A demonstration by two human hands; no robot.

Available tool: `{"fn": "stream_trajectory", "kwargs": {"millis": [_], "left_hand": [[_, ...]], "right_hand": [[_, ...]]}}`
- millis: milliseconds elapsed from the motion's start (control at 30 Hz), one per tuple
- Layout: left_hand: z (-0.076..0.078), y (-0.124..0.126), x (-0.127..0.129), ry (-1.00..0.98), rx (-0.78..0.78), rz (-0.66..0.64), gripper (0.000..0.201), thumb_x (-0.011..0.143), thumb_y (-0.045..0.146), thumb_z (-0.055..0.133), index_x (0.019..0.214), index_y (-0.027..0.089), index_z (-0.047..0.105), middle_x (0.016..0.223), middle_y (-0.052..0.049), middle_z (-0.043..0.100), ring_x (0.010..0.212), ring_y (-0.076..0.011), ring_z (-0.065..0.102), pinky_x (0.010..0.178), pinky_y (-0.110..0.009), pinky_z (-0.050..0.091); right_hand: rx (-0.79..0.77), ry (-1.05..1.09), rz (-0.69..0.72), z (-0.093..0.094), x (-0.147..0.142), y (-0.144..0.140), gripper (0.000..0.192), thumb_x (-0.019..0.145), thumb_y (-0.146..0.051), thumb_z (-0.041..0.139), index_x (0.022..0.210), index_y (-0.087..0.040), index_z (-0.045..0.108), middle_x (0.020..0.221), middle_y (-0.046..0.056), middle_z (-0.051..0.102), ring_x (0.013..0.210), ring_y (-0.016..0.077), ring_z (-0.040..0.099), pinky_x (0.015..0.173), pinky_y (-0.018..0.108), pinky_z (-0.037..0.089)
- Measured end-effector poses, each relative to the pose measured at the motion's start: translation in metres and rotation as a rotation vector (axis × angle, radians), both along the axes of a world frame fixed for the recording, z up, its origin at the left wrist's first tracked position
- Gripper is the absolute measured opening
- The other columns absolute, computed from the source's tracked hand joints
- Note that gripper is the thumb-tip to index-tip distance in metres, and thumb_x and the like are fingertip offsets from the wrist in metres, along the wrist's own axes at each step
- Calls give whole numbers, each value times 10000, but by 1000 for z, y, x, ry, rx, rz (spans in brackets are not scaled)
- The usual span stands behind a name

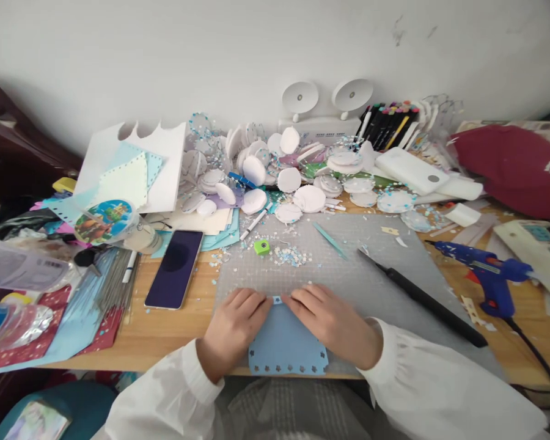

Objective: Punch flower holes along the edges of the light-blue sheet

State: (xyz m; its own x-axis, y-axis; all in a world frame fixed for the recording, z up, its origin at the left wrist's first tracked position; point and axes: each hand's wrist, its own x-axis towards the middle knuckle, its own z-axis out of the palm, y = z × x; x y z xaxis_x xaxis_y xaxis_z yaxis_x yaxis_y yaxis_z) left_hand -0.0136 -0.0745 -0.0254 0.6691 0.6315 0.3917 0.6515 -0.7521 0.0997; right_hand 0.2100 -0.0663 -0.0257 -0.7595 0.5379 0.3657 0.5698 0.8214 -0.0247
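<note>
A light blue paper piece (286, 345) with small punched holes along its edges lies on the grey cutting mat (348, 275) at the table's near edge. My left hand (236, 324) presses on its upper left part, fingers curled at the top edge. My right hand (327, 318) presses on its upper right part. The fingertips of both hands nearly meet at a small tab at the top middle of the paper. Both arms wear white sleeves.
A green hole punch (261, 247) and paper bits lie on the mat. A dark phone (175, 269) lies left, a black tool (421, 296) and blue glue gun (486, 272) right. White round discs (288, 180), markers (385, 125) and paper sheets crowd the back.
</note>
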Motion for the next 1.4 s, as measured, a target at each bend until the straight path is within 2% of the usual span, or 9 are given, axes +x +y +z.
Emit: {"fn": "stream_trajectory", "kwargs": {"millis": [100,233,433,533,700,833,933,1400], "left_hand": [[-3,-2,1,-26,23,13,291,950,133,355,1066,90,618,932,-120,655,847,-210,569,737,-360,513],[-6,-3,2,-49,50,21,297,955,133,346,1045,91,625,926,-113,666,835,-205,574,743,-353,505],[-5,-2,-1,-63,20,17,293,955,138,357,1075,99,621,959,-115,670,866,-206,585,773,-356,506],[-5,-2,0,-80,-5,22,295,955,141,357,1073,113,626,959,-111,672,864,-202,586,773,-355,509],[-6,-2,2,-151,-9,67,275,942,122,384,1032,135,644,928,-89,679,841,-188,592,761,-338,507],[-5,-2,1,-193,-55,89,239,936,145,426,1045,133,639,927,-90,681,839,-194,593,761,-344,508],[-4,-2,0,-207,-72,91,269,942,121,392,1082,130,622,957,-96,683,855,-198,593,767,-344,503],[-12,0,1,-204,-44,67,232,932,112,423,1043,117,628,995,-98,680,906,-211,565,806,-367,493]], "right_hand": [[-48,23,-94,-5,-2,-15,346,947,-120,346,1208,-46,560,1028,143,612,934,237,531,813,392,482],[-104,125,-207,-9,-5,-32,364,917,-87,369,1224,-65,562,1111,151,590,1015,258,512,857,412,469],[-148,242,-317,-9,-2,-37,399,862,-49,439,1236,-121,555,1195,150,549,1087,278,484,872,461,434],[-194,260,-302,-10,-1,-34,388,875,-75,455,1250,-126,536,1198,131,568,1109,264,486,906,457,418],[-232,305,-254,-11,-2,-32,323,881,-65,442,1164,-127,585,1134,108,613,1068,239,520,900,437,427],[-226,322,-246,-11,-1,-33,334,876,-60,438,1165,-136,589,1125,105,629,1061,235,539,892,434,440],[-207,324,-248,-12,-1,-33,347,883,-56,424,1171,-153,590,1118,94,641,1050,223,555,895,425,449],[-191,366,-251,-10,-4,-31,287,924,-81,389,1040,-144,643,998,87,671,941,196,591,844,375,486]]}}
